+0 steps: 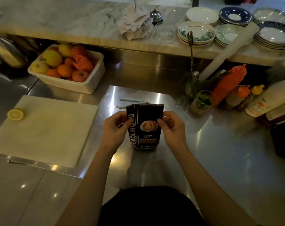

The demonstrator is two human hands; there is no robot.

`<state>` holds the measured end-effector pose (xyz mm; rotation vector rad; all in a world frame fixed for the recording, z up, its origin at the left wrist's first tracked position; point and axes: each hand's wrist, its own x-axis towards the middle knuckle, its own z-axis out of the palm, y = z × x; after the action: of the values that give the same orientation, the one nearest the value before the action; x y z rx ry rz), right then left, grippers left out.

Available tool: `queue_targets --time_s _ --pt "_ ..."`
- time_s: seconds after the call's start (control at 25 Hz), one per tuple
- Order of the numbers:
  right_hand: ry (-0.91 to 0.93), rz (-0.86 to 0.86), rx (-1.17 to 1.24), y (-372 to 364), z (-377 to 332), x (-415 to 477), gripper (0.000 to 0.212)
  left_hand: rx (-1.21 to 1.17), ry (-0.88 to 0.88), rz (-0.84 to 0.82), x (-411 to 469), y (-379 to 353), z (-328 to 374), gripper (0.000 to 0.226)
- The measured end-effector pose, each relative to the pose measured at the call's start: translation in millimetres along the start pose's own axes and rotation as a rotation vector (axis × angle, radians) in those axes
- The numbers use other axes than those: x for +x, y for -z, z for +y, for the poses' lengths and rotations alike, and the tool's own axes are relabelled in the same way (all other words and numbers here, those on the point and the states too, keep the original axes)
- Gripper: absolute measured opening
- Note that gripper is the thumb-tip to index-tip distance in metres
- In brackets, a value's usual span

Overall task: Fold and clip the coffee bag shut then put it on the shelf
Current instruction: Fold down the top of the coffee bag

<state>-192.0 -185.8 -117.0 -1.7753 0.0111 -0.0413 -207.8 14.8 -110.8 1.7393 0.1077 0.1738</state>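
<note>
A black coffee bag [146, 132] with a latte picture stands upright on the steel counter [203, 144], its top edge unfolded. My left hand [115, 128] pinches the bag's upper left side. My right hand [171, 126] pinches its upper right side. Two pale sealing clips lie on the counter just behind the bag: one longer clip [132, 100] and a second clip [121, 107] partly hidden by the bag's top. A marble shelf [73, 25] runs along the back above the counter.
A white cutting board [45, 129] with a lemon half [15, 114] lies to the left. A tub of fruit [68, 69] sits behind it. Sauce bottles [228, 84] and a glass [201, 102] crowd the right. Stacked plates [236, 26], receipts and a bell occupy the shelf.
</note>
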Motion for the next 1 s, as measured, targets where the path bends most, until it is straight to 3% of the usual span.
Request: queue_targets --time_s 0.24,0.44,0.6,0.92,1.0 --pt "-0.101 0.055 -0.004 -24 -2 -3 0.029 -0.052 0.064 -0.120 18 29 -16 0.026" --pt "-0.162 0.162 0.015 -33 -2 -12 0.037 -0.160 0.125 -0.197 26 35 -35 0.037" --pt "-0.144 0.168 0.021 -30 -1 -13 0.041 -0.188 0.115 -0.247 31 36 -37 0.037" --pt "-0.109 0.066 0.025 -16 3 -4 0.037 -0.021 0.093 -0.242 26 38 -20 0.038" --pt "-0.101 0.047 0.004 -12 4 -4 0.036 0.047 0.093 -0.253 26 36 -16 0.026"
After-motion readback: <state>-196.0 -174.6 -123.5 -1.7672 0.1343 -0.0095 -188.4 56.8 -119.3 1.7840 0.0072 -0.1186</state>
